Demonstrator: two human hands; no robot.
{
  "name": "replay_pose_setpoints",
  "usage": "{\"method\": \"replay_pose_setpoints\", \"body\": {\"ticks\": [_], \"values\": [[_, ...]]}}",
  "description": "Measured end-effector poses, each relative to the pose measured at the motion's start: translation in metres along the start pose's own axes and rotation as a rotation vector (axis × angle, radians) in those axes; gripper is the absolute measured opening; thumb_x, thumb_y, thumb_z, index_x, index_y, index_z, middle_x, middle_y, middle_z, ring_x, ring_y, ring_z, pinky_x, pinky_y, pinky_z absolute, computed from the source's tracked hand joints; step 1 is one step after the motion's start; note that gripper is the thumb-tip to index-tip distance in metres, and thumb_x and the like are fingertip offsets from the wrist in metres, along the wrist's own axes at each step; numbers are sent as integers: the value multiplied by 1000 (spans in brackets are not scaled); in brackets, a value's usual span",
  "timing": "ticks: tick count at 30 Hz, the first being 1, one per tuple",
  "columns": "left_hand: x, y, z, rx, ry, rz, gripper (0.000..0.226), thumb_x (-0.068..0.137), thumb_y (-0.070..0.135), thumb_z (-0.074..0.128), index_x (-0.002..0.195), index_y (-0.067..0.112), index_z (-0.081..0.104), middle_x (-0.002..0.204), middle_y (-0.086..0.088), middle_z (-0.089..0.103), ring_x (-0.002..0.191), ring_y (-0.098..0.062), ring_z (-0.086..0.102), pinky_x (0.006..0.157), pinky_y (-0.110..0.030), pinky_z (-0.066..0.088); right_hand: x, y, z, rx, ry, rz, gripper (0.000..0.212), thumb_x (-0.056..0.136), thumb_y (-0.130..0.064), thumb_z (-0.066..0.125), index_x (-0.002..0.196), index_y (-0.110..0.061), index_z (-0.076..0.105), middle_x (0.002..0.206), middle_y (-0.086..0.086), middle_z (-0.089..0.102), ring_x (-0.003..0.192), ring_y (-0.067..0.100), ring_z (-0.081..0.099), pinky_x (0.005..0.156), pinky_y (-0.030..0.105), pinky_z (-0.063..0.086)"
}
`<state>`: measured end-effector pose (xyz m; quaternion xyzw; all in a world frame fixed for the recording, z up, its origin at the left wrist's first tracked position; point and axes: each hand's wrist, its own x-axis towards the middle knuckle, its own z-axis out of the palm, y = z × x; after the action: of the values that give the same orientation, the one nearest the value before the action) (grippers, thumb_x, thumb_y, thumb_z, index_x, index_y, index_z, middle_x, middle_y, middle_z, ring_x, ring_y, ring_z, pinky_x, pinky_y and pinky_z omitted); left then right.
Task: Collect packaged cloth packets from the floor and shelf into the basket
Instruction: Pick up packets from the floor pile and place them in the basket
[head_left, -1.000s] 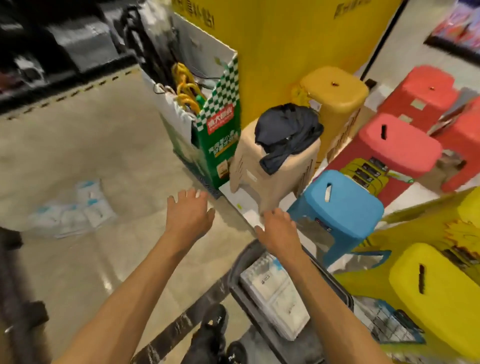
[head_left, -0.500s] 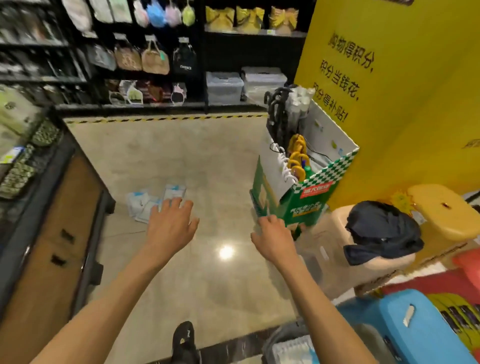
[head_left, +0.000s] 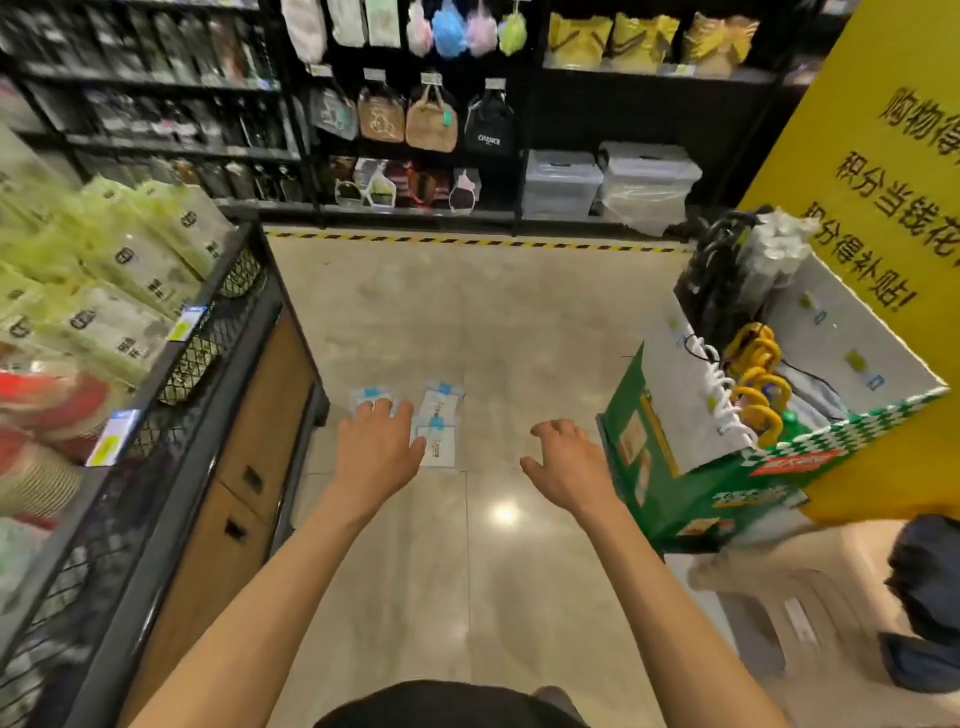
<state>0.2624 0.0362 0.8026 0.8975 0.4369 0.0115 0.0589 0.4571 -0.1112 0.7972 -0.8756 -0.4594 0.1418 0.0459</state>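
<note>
Head view, swung up and to the left since a second ago. Gone from sight: the dark basket with its white packet, and the blue and red stools at the near right. Brought to the middle instead: a small cluster of clear plastic cloth packets with blue-and-white labels, lying flat on the pale polished tile floor, just right of the black mesh-fronted wooden shelf unit. Earlier only a blur off at the left, now straight ahead.

Left hand stretched forward, palm down, fingers straight and slightly spread, holding nothing. Overlaps the left packet in the picture, seemingly above it rather than on it; contact hard to judge. Right hand alongside, apart from the packets, fingers loosely curled, thumb out, likewise empty.

At the right, a green-and-white checked cardboard display bin, not involved. On the left shelf, pale green bagged goods; impossible to say whether these count as task packets.

For the task: turn from basket back to floor pile made, next pickup not yet begun. Probably a bend down first, then a pinch on the nearest packet's edge.
</note>
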Motion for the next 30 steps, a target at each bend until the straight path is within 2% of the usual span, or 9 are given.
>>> {"method": "replay_pose_setpoints", "body": {"ticks": [8, 21, 30], "values": [[69, -52, 5, 38, -73, -51, 42, 98, 43, 52, 132, 18, 53, 129, -8, 57, 121, -31, 51, 95, -44, 40, 97, -29, 0, -1, -82, -18, 58, 98, -42, 53, 147, -15, 39, 149, 10, 39, 135, 30, 39, 105, 41, 40], [267, -92, 28, 123, -211, -63, 55, 100, 45, 47, 148, 19, 40, 139, -9, 51, 128, -31, 47, 101, -45, 40, 289, -34, 7, 39, -200, 40, 55, 98, -38, 54, 145, -14, 41, 148, 11, 39, 134, 30, 39, 103, 43, 39], [387, -127, 65, 132, -273, 2, 50, 99, 44, 51, 138, 13, 51, 129, -14, 58, 116, -35, 54, 91, -45, 44, 399, -51, 25, 11, -327, 58, 57, 98, -37, 54, 146, -11, 38, 145, 14, 42, 131, 34, 41, 100, 44, 41]]}}
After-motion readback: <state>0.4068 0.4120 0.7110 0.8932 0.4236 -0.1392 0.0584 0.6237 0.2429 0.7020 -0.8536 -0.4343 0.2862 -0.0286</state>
